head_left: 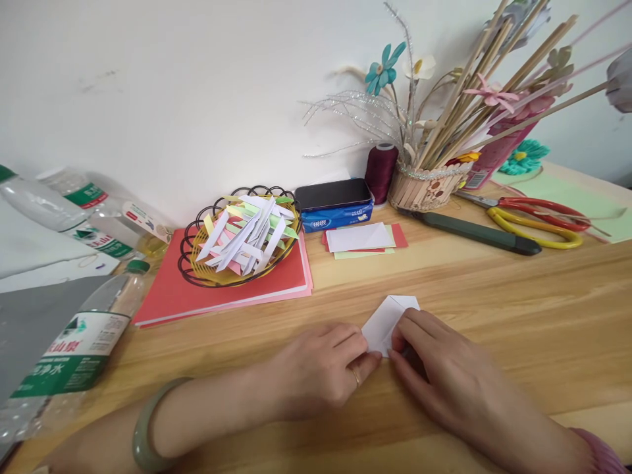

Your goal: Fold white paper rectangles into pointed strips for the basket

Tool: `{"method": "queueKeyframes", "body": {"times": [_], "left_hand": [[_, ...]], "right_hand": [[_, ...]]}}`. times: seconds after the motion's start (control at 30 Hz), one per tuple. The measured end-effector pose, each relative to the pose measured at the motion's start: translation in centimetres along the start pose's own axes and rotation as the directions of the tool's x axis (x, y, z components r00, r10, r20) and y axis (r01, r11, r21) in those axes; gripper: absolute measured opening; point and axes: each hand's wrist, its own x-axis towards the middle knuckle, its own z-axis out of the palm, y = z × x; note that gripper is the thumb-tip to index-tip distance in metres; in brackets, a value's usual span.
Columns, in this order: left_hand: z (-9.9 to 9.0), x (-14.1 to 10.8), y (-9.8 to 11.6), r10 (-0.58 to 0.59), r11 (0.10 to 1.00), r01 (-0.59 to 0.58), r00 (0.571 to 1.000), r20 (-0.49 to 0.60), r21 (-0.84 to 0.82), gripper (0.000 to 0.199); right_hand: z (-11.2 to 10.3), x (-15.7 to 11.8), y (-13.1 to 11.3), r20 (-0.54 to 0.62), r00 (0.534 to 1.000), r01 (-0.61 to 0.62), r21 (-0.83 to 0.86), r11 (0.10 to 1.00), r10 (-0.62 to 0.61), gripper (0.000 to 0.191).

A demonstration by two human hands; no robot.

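A small white sheet of paper (384,322) lies on the wooden table with its upper corners folded over. My left hand (328,365) pinches its lower left edge between thumb and fingers; a ring and a green bangle show on that arm. On the right side of the sheet, my right hand (439,362) has its thumb and fingers closed on the lower edge. The fingers cover part of the paper's right side and bottom. Behind the hands rests a small stack of cut paper slips (360,237), white on top, with red and pale green ones beneath.
Folded paper strips fill a yellow basket (185,263) on red paper sheets (160,293). Plastic bottles (81,342) lie at left. A phone (333,192) rests on a blue packet (336,217). Farther right are a thread spool (381,174), stick-flower holder (424,187), dark green cutter (478,234) and scissors (536,224).
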Motion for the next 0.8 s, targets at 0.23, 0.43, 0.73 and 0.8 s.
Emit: {"method": "queueKeyframes", "body": {"times": [0.23,0.43,0.73,0.8], "left_hand": [[-0.4,0.1,0.2,-0.062,0.993,0.065,0.998,0.03,-0.096,0.023],[-0.6,0.2,-0.1,-0.109,0.982,0.107,0.994,0.0,-0.156,0.022],[-0.7,0.0,-1.8,0.053,0.991,-0.034,0.989,-0.139,0.132,0.016],[-0.6,-0.2,-1.7,0.096,0.986,-0.078,0.988,-0.124,0.145,0.015]], "right_hand": [[-0.1,-0.5,0.8,0.034,0.999,-0.021,0.105,0.994,0.017,0.014],[-0.3,-1.1,1.8,0.059,0.996,0.056,0.143,0.988,-0.065,0.02],[-0.5,-3.4,0.1,0.035,0.9,0.434,-0.17,0.885,-0.435,0.035],[-0.2,-3.3,-1.1,0.015,0.892,0.448,-0.157,0.88,-0.451,0.037]]}}
